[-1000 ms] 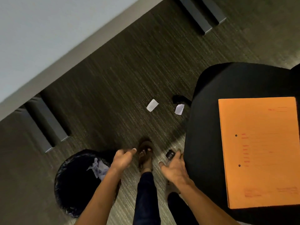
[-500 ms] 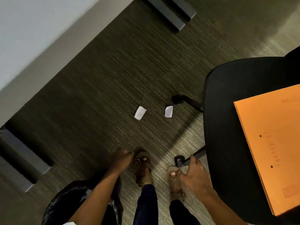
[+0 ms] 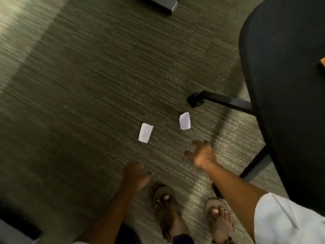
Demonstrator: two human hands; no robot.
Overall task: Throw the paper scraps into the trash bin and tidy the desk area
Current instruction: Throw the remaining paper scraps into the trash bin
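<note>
Two small white paper scraps lie on the dark carpet: the left scrap (image 3: 145, 133) and the right scrap (image 3: 184, 120), close to a chair castor. My right hand (image 3: 200, 154) reaches down toward them with fingers spread, holding nothing, a short way below the right scrap. My left hand (image 3: 135, 175) hangs lower and to the left, fingers loosely curled, empty. The trash bin is out of view.
A black office chair (image 3: 284, 85) fills the right side, its base arm and castor (image 3: 196, 100) just above the right scrap. An orange folder corner (image 3: 322, 65) shows on the seat. My sandalled feet (image 3: 167, 205) stand below. A grey desk leg (image 3: 165, 5) lies at the top.
The view has dropped closer to the floor and shifted left; the bin has left the frame. My right hand has moved forward from beside my foot toward the scraps and opened.
</note>
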